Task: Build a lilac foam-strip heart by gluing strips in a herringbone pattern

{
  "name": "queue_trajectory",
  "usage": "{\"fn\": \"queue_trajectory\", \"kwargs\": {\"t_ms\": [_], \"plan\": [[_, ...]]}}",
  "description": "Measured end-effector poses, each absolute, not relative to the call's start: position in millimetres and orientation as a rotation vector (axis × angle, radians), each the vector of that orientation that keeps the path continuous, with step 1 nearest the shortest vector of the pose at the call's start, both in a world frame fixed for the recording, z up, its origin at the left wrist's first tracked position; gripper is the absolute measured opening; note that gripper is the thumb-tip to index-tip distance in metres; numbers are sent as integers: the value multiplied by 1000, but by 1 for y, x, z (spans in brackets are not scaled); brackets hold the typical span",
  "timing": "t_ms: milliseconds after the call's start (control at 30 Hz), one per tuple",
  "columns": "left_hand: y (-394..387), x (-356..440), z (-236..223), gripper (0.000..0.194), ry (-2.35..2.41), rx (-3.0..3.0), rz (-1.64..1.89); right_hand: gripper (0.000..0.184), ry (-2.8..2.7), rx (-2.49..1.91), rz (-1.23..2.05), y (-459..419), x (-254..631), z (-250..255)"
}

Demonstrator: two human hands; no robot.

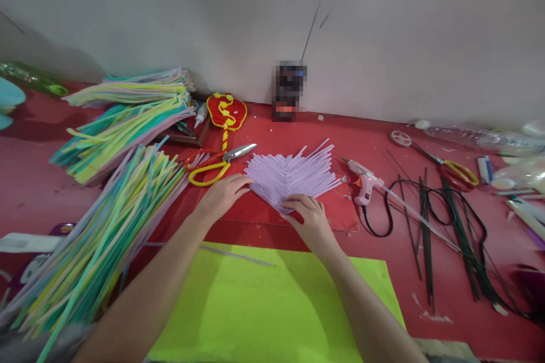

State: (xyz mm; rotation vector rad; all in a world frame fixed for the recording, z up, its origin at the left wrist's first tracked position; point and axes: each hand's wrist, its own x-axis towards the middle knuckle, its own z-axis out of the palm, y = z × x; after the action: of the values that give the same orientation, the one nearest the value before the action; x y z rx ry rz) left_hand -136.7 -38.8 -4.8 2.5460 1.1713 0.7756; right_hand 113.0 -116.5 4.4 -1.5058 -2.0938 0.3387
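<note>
A chevron-shaped piece of lilac pipe cleaners [293, 173] lies flat on a red board [336, 212], its lower point toward me. My left hand [223, 195] has its fingertips closed together at the piece's left edge. With fingers bent over the lower point and thumb beneath, my right hand [310, 218] grips the piece there. Scissors with red and yellow handles [208, 170] lie just beyond my left hand. To the right of the piece rests a pink and white glue gun [364, 181] with a clear glue stick in its back.
Bundles of coloured pipe cleaners [114, 227] fill the left side. Nearest me is a yellow-green sheet [264, 300]. Dark stems [426, 238] and a black cord lie right, near more scissors [460, 173] and plastic bottles [481, 136]. A red decoration [234, 113] and blurred device [289, 91] stand by the wall.
</note>
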Motion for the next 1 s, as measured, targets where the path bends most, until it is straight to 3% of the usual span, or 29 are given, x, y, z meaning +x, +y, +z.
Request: {"fn": "queue_trajectory", "kwargs": {"t_ms": [600, 800, 1000], "plan": [[-50, -123, 1, 15, 1426, 2352, 879, 12, -2075, -1493, 336, -117, 113, 3], [-48, -125, 0, 28, 1513, 2252, 966, 12, -2079, -1483, 333, -117, 113, 4], [-55, -119, 5, 50, 1458, 2567, 519, 12, -2074, -1494, 323, -117, 114, 2]]}}
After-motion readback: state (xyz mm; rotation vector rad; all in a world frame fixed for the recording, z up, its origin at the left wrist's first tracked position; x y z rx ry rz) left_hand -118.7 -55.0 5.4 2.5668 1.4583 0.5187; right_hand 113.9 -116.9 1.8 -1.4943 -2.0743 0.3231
